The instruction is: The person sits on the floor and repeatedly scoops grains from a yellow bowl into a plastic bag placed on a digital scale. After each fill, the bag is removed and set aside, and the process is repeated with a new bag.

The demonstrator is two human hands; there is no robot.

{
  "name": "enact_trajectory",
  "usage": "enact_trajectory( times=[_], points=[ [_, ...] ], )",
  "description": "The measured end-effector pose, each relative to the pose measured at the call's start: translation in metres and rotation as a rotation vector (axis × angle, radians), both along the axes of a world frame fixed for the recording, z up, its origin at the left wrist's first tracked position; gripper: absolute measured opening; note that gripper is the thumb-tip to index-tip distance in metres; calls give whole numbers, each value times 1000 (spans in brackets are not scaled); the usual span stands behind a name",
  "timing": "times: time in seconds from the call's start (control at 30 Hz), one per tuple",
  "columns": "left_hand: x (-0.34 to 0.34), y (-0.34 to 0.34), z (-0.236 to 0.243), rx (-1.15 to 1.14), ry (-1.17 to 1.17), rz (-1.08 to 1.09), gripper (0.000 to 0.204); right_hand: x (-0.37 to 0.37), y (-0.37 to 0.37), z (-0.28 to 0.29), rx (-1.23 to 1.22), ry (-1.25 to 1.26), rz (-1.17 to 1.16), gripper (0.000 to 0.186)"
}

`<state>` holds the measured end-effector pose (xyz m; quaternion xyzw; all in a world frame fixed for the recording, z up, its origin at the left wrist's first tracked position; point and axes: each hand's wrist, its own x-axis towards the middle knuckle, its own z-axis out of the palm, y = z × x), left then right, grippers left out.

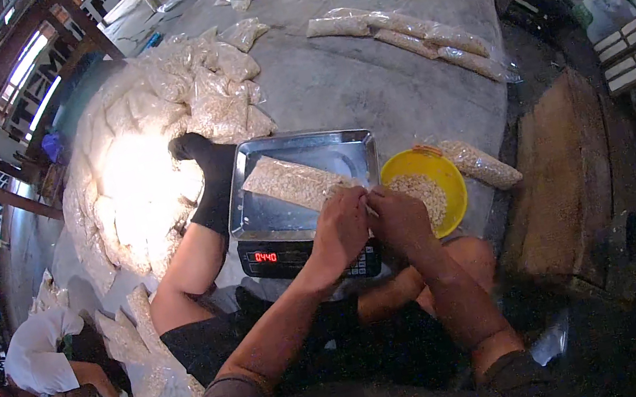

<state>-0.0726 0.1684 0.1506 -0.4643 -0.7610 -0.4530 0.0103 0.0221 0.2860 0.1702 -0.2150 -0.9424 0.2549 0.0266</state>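
At frame centre, our left hand (339,224) and right hand (395,217) pinched shut the mouth of a clear grain-filled plastic bag (295,184) lying on the steel scale tray (343,148). Upper left, many filled bags (212,90) lay done; yellow bowl (428,193) held grain left.

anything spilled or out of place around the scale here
Nothing stands out. The bag lies slantwise on the scale's metal tray, both hands at its open end. The grain stays inside the yellow bowl; no loose spill shows.
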Motion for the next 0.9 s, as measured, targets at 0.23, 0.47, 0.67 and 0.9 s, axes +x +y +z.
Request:
enact_trajectory(
  times=[0.23, 0.47, 0.67, 0.9],
  points=[
    [-8, 7, 15, -31, -22, -47, 15, -2, 21, -35, -84, 447, 218, 19],
    [-17, -5, 18, -16, -132, -71, 14, -4, 8, -14, 103, 201, 140, 22],
    [-21, 3, 13, -236, 75, -130, 14, -6, 18, -36, -51, 242, 155, 29],
    [-54, -19, -10, -3, -3, 9, 21, -12, 13, -21, 70, -66, 105, 41]
  ],
)
